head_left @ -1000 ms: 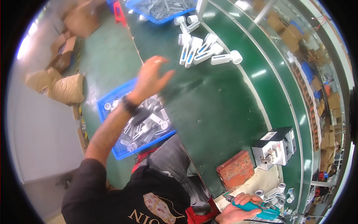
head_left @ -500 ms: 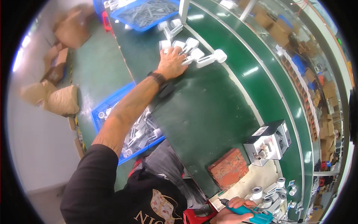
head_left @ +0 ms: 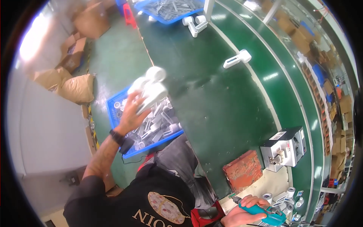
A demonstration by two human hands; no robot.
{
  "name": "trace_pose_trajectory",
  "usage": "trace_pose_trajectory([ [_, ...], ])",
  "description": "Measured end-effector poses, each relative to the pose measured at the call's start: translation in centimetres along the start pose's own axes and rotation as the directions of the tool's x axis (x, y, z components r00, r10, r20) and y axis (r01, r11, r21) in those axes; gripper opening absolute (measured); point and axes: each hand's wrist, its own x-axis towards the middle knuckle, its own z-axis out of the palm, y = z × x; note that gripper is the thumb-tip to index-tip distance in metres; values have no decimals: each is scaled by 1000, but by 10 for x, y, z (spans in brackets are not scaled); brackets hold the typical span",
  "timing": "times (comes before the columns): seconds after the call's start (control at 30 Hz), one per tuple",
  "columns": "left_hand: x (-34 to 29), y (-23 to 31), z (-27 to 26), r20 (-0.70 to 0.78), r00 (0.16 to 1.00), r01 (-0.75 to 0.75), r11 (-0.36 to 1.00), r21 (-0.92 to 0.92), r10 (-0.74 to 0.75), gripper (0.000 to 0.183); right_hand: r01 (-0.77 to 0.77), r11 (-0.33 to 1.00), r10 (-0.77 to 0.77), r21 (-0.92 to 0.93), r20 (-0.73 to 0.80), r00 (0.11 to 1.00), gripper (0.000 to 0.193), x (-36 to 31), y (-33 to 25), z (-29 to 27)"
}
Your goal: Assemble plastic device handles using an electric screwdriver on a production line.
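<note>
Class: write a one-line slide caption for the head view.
Left hand holds white parts near a blue basket; right hand grips a teal power screwdriver.

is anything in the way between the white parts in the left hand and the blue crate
Nothing visible stands between the blurred white parts in the left hand and the blue crate, though any height between them cannot be told.
</note>
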Motion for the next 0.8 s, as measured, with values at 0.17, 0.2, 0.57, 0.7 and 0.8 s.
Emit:
trace_pose_trajectory([
  [0.17,-56,-44,-1,79,965,250,968,5,-249,51,-12,995,13,-99,6,1000,66,7,6,0],
  [0.2,-57,-52,0,171,951,243,965,102,-257,52,-9,995,10,-96,9,1000,66,6,6,3],
  [0.57,226,96,99,-43,961,-275,941,-197,272,35,40,987,-60,-153,-127,990,72,-7,-5,-14],
  [0.7,284,159,150,285,926,-258,966,-2,248,51,36,974,-56,-226,-86,995,57,-15,-9,-12],
  [0.8,274,153,206,186,918,-345,937,-56,349,45,-4,976,-20,-218,-107,994,35,-20,-22,-28],
])
